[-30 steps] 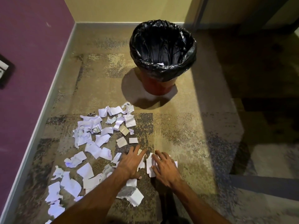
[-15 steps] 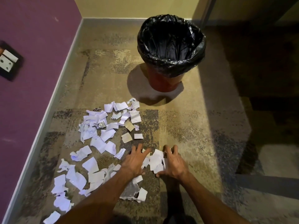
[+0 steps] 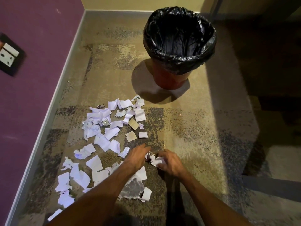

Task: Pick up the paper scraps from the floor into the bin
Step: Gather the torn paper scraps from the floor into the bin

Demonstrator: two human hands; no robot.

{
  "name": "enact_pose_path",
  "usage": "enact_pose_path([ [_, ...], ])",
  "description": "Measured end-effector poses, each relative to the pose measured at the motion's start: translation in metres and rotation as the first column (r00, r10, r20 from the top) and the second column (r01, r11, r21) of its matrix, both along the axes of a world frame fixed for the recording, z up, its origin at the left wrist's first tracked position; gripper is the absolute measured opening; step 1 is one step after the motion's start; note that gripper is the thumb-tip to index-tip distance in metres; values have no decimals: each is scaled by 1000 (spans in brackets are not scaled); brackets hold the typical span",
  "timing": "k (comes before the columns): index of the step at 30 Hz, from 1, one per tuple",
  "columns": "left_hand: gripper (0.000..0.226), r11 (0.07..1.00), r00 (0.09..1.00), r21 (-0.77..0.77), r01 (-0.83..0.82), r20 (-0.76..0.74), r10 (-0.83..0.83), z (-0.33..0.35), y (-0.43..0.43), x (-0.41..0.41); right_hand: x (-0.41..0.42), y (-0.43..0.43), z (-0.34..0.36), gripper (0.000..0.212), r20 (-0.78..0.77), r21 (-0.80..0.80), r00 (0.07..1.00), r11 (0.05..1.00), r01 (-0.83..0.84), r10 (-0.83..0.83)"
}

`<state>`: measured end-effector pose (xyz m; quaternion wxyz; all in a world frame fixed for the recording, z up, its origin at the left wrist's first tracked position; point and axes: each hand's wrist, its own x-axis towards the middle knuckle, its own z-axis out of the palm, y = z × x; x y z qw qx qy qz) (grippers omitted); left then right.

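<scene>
Drawn together since the earlier frame, left hand (image 3: 137, 158) and right hand (image 3: 171, 163) clench a scrap wad (image 3: 154, 159) at six o'clock; we advise compacting it tightly before lifting to the bin (image 3: 179, 66) at one o'clock

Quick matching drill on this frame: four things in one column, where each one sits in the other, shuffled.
1 bin
2 socket
3 crumpled scraps
4 foil scrap

A on the purple wall
B gripped between left hand and right hand
C among white scraps
D upright on the floor, beyond the paper

Pairs: 1-D, 2-A, 3-B, 4-C
</scene>
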<state>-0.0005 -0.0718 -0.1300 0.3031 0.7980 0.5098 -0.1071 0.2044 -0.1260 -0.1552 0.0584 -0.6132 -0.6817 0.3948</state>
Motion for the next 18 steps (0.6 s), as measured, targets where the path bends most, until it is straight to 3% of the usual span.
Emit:
enact_pose_path([
  [3, 54, 999, 999, 21, -30, 31, 29, 10, 8, -3, 12, 11, 15, 5, -24, -52, 995, 994, 92, -93],
  [6, 56, 993, 993, 52, -107, 61, 104, 22, 21, -8, 24, 26, 34, 14, -38, -58, 981, 981, 187, -189],
  [9, 57, 984, 984, 98, -147, 121, 134, 42, 36, -10, 37, 43, 55, 10, -56, -48, 962, 963, 265, -267],
  [14, 53, 963, 966, 177, -201, 199, 165, 93, 79, 4, 42, 82, 114, 8, -205, 2, 908, 928, 373, -365],
  [18, 43, 936, 933, 267, -231, 334, 134, 144, 120, 24, 39, 127, 164, 11, -297, 147, 863, 874, 464, -409],
])
